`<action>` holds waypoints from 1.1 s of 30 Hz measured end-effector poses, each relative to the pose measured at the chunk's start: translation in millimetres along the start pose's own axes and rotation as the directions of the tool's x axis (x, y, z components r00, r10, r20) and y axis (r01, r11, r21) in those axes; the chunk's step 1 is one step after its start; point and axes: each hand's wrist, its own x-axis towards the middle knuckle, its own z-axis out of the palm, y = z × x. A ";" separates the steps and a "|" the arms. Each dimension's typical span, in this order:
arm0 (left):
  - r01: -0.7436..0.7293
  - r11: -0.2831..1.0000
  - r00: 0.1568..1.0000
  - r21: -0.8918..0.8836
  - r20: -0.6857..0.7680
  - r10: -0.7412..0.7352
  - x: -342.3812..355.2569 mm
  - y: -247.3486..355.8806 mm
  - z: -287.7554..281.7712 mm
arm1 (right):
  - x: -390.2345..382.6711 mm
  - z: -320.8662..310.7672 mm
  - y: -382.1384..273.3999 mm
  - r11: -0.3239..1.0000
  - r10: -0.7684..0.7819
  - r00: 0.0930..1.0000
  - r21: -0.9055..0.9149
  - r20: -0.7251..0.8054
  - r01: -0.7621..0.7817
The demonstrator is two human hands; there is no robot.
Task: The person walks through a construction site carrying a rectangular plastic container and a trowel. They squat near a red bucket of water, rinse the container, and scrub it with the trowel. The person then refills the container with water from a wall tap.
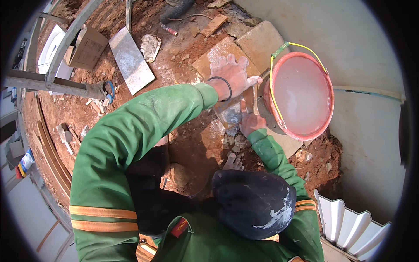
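Observation:
My left hand [229, 76] is open, palm down with fingers spread, on a wet tan slab [205, 59]. Its thumb touches the top of a thin upright-looking wooden strip [255, 98]. My right hand [252, 122] is just below, index finger stretched onto the wet slab surface and other fingers curled at the strip's lower end; what they hold, if anything, is unclear. Right beside both hands stands a pink-red bucket [301, 94] full of cloudy water, with a yellow handle. Another paving slab [255, 41] lies behind the hands.
A grey board [131, 59], cardboard box [89, 46] and wooden frame [61, 83] lie left on red soil. A pale wall [362, 48] bounds the right side, with white corrugated panels [345, 222] below. My bare foot [233, 162] is under my arms. Long planks [52, 148] lie left.

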 end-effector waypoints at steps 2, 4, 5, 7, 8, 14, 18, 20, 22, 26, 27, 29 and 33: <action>-0.006 1.000 1.000 -0.017 -0.006 0.006 2.3 -5.6 5.6 | -1.2 8.8 -1.2 0.999 0.025 0.999 0.025 0.032 -0.026; 0.024 0.999 1.000 -0.036 -0.005 -0.024 -6.1 5.7 -10.2 | 0.1 15.7 1.6 0.997 0.057 0.991 0.045 0.124 -0.063; 0.021 0.999 1.000 -0.026 -0.018 -0.021 -7.7 6.5 -7.0 | -0.3 20.2 1.2 0.996 0.065 0.989 0.057 0.129 -0.073; 0.015 1.000 0.999 -0.005 -0.046 -0.015 -10.3 8.6 -2.7 | -2.9 23.4 -3.1 0.992 0.082 0.987 0.079 0.140 -0.094; 0.025 1.000 0.999 -0.012 -0.029 -0.025 -8.7 8.5 -4.2 | -0.6 19.6 -3.2 0.993 0.078 0.991 0.081 0.109 -0.087; 0.075 0.997 0.997 0.009 0.026 -0.075 -9.2 5.4 -12.6 | 4.7 -37.2 -17.5 0.996 0.014 0.999 0.086 0.049 -0.018; 0.087 0.996 0.994 0.001 0.060 -0.087 -3.8 8.4 -11.9 | -7.6 -44.1 -17.3 0.989 0.065 0.994 0.125 0.093 -0.076; 0.073 0.997 0.997 -0.002 0.023 -0.073 -7.3 7.9 -11.2 | -10.5 -30.0 -18.1 0.987 0.078 0.985 0.129 0.156 -0.099; 0.023 1.000 0.999 -0.016 -0.034 -0.023 -6.7 12.1 -3.9 | -6.9 -0.3 -6.8 0.983 0.108 0.961 0.115 0.253 -0.140; 0.046 0.998 0.999 -0.040 0.010 -0.045 -4.6 12.1 -7.4 | 0.8 -4.1 -8.2 0.977 0.080 0.986 0.184 0.148 -0.107; 0.050 0.998 0.999 -0.044 0.025 -0.049 -5.1 10.7 -8.8 | 10.5 -12.1 -9.8 0.981 0.088 0.981 0.156 0.171 -0.115; 0.050 0.998 0.999 -0.042 0.015 -0.050 -4.0 7.5 -11.3 | 13.4 -31.8 -17.0 0.984 0.098 0.982 0.132 0.159 -0.120; 0.083 0.996 0.996 -0.034 0.014 -0.083 -4.1 4.6 -12.9 | 0.8 -49.3 -30.0 0.981 0.086 0.982 0.156 0.167 -0.113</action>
